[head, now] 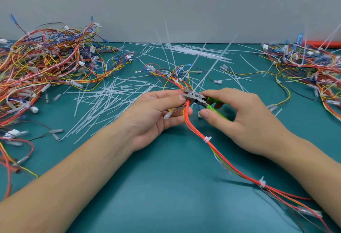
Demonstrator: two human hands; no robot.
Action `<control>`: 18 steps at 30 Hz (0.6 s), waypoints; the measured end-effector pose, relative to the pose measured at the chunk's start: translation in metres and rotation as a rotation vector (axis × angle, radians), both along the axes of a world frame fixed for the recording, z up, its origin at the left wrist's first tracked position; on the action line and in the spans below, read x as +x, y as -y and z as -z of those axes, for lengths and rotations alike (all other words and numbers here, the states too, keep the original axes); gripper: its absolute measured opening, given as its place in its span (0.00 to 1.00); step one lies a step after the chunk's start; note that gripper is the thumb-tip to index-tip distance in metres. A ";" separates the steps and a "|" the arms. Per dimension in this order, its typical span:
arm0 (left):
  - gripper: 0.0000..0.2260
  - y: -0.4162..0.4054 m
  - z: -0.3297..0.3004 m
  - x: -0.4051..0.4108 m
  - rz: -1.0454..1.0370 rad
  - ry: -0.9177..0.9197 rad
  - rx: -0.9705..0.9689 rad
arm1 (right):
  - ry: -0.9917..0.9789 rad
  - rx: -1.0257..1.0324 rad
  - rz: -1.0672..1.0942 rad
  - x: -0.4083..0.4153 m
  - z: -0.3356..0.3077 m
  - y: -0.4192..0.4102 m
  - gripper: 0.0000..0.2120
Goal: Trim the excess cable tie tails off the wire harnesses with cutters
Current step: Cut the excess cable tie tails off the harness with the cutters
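Harness in hand: we see a bundle of red, orange and yellow wires (219,156) running from the lower right edge up between both hands, with two trimmed white cable tie heads on it, one (207,139) just below the hands and one (262,182) nearer us.
Left hand: our left hand (158,114) lies palm up, its fingers (171,98) curled round the bundle and pinching it just beside the cutter head.
Right hand: our right hand (238,114) grips the green-handled metal cutters (204,101), fingers clenched round the handles, thumb on the lower handle.
Cutters: the metal head sits against the wire bundle at the left fingertips; whether the blades are closed we cannot tell.
Tail: a long thin white cable tie tail (215,63) rises up and away from the cutter head.
Bench: the teal bench (166,186) carries a scatter of cut white tie tails (108,101) left of the hands.
Far left: a large tangled heap of multicoloured wire harnesses (46,63).
Far right: a second heap of harnesses (310,66), long white tails sticking up from it.
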State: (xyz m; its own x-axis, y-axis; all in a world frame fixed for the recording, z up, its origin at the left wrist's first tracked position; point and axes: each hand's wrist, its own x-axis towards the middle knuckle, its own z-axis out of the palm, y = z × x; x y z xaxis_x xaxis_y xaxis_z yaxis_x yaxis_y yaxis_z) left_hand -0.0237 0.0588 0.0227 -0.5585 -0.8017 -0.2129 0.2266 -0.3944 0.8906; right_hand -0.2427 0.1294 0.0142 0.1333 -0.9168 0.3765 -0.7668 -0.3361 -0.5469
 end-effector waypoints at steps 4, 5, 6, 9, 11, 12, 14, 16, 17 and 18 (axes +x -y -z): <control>0.13 -0.001 -0.001 -0.001 -0.015 0.006 -0.002 | -0.035 -0.009 0.001 0.000 0.000 0.001 0.20; 0.14 -0.001 0.000 -0.001 -0.022 0.007 -0.003 | -0.042 -0.012 0.003 0.000 -0.001 0.001 0.20; 0.14 -0.001 0.000 -0.002 -0.026 0.009 -0.005 | -0.044 -0.015 0.005 0.000 -0.001 0.001 0.20; 0.14 -0.002 0.000 -0.002 -0.029 0.012 -0.012 | -0.038 -0.017 0.010 0.000 -0.001 0.000 0.16; 0.14 -0.002 0.000 -0.002 -0.029 0.015 -0.015 | -0.035 -0.008 0.014 -0.001 -0.003 0.001 0.13; 0.14 -0.001 0.000 -0.002 -0.027 0.016 -0.019 | -0.042 -0.005 0.018 -0.001 -0.004 0.001 0.12; 0.14 -0.002 0.001 -0.002 -0.023 0.018 -0.024 | -0.069 -0.005 0.024 -0.002 -0.008 0.001 0.13; 0.15 -0.002 0.001 -0.003 -0.019 0.018 -0.029 | -0.088 0.001 0.018 -0.002 -0.010 0.000 0.13; 0.15 -0.003 0.001 -0.002 -0.017 0.018 -0.030 | -0.086 0.006 0.014 -0.001 -0.010 0.000 0.13; 0.15 -0.003 0.000 -0.002 -0.015 0.016 -0.028 | -0.077 0.010 0.012 0.000 -0.010 0.000 0.13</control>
